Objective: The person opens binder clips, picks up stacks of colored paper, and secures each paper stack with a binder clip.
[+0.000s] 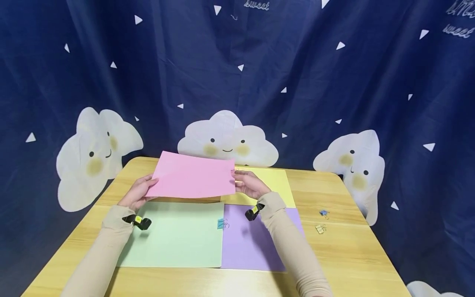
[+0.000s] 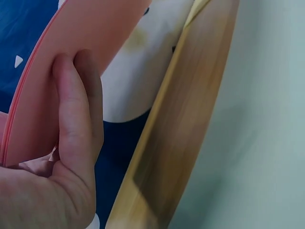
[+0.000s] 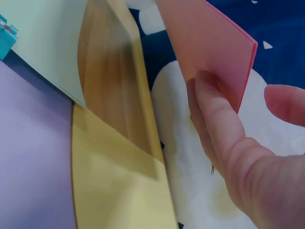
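Pinched at its left end by the left hand [image 1: 138, 192], thumb on top and fingers underneath, the pink paper [image 1: 194, 177] is held in the air above the far part of the table [image 1: 334, 255], beyond the green paper [image 1: 174, 239]. At the other end the right hand [image 1: 252, 184] has fingers against the underside, but seen from that wrist its thumb [image 3: 288, 105] stands apart from the paper, so I judge that end propped more than gripped. That is where I'd look for trouble: with no thumb pressing down, the right end could slide off the fingertips and drop toward the yellow paper [image 1: 269, 181]. More than one layer shows along the pink edge, so uneven pressure might let the layers creep out of line, and a hard squeeze on the left could crease them. Something thin and wiry shows by the right fingertips; I cannot tell what, though it might snag. The right sleeve [image 1: 297, 251] reaches over the purple paper [image 1: 241, 247] and, if it sank, could drag that askew. Off to the right lie a blue clip [image 1: 324, 213] and a pale clip [image 1: 320, 229]; stretching for either would leave the left pinch alone to stop a sag.
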The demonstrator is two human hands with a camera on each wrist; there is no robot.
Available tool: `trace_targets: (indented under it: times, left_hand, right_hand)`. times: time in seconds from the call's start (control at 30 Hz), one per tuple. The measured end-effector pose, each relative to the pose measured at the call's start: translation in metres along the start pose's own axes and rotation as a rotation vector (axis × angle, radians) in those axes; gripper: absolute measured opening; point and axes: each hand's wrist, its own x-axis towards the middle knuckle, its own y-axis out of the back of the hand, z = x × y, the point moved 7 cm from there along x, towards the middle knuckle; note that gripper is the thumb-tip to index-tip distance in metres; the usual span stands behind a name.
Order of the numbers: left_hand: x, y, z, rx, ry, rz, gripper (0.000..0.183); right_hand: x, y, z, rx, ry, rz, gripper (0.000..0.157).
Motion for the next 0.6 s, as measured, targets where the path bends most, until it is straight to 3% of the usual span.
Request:
trace_targets:
  times: [0.6]
  left_hand:
    - [0.016,0.014,-0.016,0.155,-0.005,0.004,0.071]
  right_hand:
    - [0.013,0.001,0.023,-0.044,-0.046,0.061,0.058]
